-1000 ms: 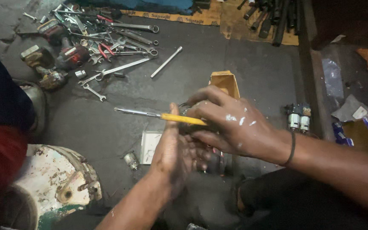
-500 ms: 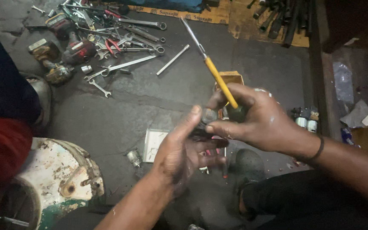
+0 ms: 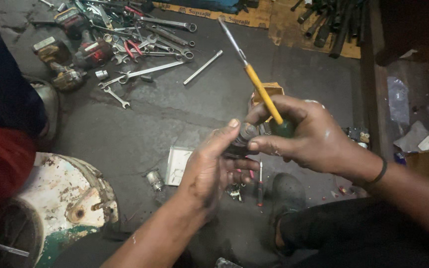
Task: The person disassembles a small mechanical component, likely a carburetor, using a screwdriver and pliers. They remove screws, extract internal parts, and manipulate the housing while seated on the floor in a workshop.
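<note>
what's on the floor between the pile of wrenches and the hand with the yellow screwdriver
In the head view, one loose metal rod lies there on the bare grey floor, between the wrench pile and the right hand holding the yellow screwdriver.

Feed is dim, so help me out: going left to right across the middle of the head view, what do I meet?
Rusty white drum → small metal cylinder → left hand → right hand holding yellow screwdriver → crumpled plastic.

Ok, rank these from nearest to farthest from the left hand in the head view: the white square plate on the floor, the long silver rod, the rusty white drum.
1. White square plate: on the floor just left of the left hand.
2. Rusty white drum: lower left, farther across the floor.
3. Long silver rod: up top, beside the wrench pile.
</note>
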